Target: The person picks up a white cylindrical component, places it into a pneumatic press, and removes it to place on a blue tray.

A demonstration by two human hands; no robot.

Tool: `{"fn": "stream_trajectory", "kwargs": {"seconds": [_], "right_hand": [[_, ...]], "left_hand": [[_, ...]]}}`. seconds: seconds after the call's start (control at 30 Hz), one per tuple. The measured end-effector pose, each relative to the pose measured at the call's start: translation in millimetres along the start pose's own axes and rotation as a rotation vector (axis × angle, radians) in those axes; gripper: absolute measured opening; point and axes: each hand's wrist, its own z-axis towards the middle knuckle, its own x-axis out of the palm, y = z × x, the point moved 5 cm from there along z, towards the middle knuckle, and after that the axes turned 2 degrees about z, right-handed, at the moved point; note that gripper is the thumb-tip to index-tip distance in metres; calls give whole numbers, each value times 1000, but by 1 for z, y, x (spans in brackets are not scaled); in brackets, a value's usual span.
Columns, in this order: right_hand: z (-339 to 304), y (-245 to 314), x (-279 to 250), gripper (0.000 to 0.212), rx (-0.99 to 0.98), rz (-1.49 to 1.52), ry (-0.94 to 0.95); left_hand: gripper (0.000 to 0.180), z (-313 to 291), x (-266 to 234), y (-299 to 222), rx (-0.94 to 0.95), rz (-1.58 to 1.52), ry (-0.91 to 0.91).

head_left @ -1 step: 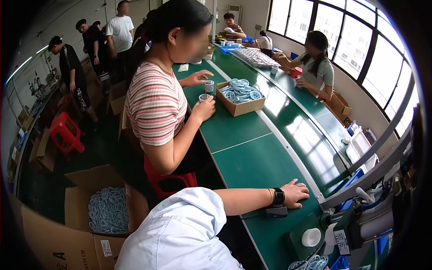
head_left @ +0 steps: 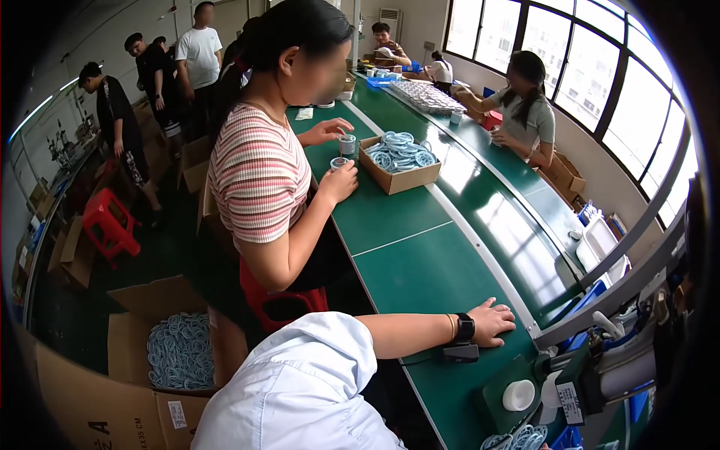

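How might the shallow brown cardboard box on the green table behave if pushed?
The shallow brown cardboard box looks unlikely to tip, being low and wide. Its thin-looking walls may flex if squeezed. The light-blue rings, heaped above its rim, could spill if jolted.

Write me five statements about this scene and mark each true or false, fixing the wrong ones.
1. The left hand rests on the green table. True.
2. The left hand is clenched in a fist. False: it lies open.
3. A black watch is on the left wrist. True.
4. The co-worker in stripes holds nothing. False: the co-worker has a small cup in one hand.
5. The open carton at lower left holds red rings. False: the carton holds light blue rings.
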Motion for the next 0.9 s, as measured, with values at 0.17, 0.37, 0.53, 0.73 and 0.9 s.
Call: {"fn": "stream_trajectory", "kwargs": {"seconds": [0.17,0.37,0.53,0.73,0.9], "right_hand": [[-16,93,-5,25,168,7,-1],[-18,92,-5,23,188,28,-30],[-17,100,-7,22,183,21,-18],[-10,56,9,16,113,128,-4],[-8,23,20,5,89,360,-33]], "left_hand": [[51,7,4,3,-24,69,-4],[52,14,2,2,-10,121,12],[51,14,12,11,32,116,-8],[47,10,8,11,42,112,22],[43,10,10,13,52,66,19]]}}
